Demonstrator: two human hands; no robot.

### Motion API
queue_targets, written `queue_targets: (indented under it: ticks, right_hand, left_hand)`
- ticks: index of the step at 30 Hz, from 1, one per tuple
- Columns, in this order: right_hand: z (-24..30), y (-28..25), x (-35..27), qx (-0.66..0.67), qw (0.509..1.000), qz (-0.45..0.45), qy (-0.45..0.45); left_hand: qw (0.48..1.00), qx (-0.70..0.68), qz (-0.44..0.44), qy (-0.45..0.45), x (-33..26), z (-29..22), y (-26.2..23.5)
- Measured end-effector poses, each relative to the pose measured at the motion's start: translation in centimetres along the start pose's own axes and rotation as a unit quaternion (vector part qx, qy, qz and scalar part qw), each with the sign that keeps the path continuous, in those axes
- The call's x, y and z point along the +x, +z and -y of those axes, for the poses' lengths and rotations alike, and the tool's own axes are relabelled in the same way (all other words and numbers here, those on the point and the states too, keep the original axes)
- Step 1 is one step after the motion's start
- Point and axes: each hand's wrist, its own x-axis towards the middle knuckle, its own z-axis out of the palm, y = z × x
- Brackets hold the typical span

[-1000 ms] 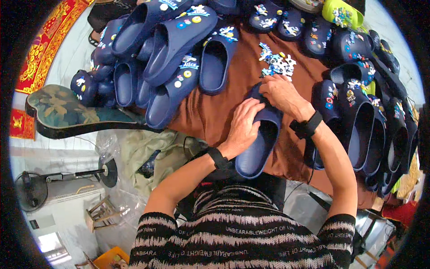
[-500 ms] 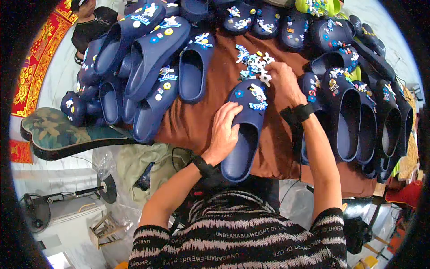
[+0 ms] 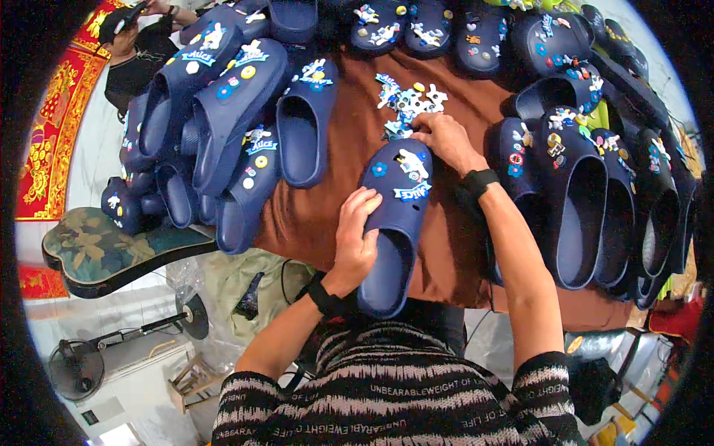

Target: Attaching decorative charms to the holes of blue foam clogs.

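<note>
A navy blue clog lies on the brown cloth in front of me, its toe pointing away. On its upper sit a blue flower charm, a white figure charm and a blue-and-white banner charm. Some holes near the strap edge are bare. My left hand is closed over the clog's left side, fingers on top. Just beyond the toe is a heap of white and blue shoe charms. My right hand reaches to its near right edge with fingers pinched; whatever is between the fingertips is hidden.
Decorated navy clogs crowd the left side, and more clogs line the right and far edges of the brown cloth. A camouflage-patterned padded board juts out at left. Another person is at the upper left.
My right hand has moved left along the charm heap, and its fingers are now at the near edge. The left hand keeps its hold on the clog. The view has shifted slightly.
</note>
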Motion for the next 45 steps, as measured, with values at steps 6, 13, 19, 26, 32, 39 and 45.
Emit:
queue_targets:
  ticks: [6,13,19,26,32,39,45]
  right_hand:
    - [0.6,-0.3,0.2,-0.018,0.999,0.037,-0.01]
    - [-0.4,0.0,-0.2,0.044,0.999,0.02,0.017]
    - [2.1,1.0,-0.2,-0.088,0.993,-0.07,-0.041]
    - [2.2,1.4,0.2,-0.084,0.991,0.015,-0.108]
    - [1.9,1.5,-0.1,-0.058,0.994,0.021,-0.095]
    - [-0.9,2.1,0.6,0.122,0.992,-0.033,-0.022]
    - [1.1,1.2,-0.4,0.069,0.993,-0.089,-0.034]
  left_hand:
    - [0.998,-0.011,-0.019,-0.054,-0.9,-0.7,-0.7]
    - [1.0,0.017,-0.004,-0.022,-2.4,0.2,-2.3]
    - [0.999,0.045,0.02,0.019,-2.2,0.5,-2.2]
    - [0.999,0.044,0.003,0.004,-2.2,0.3,-1.9]
    - [0.999,0.035,-0.011,0.006,-2.4,0.3,-2.1]
    - [1.0,0.017,-0.009,0.002,-2.3,0.2,-1.9]
    - [1.0,0.011,-0.01,0.002,-2.2,0.5,-2.0]
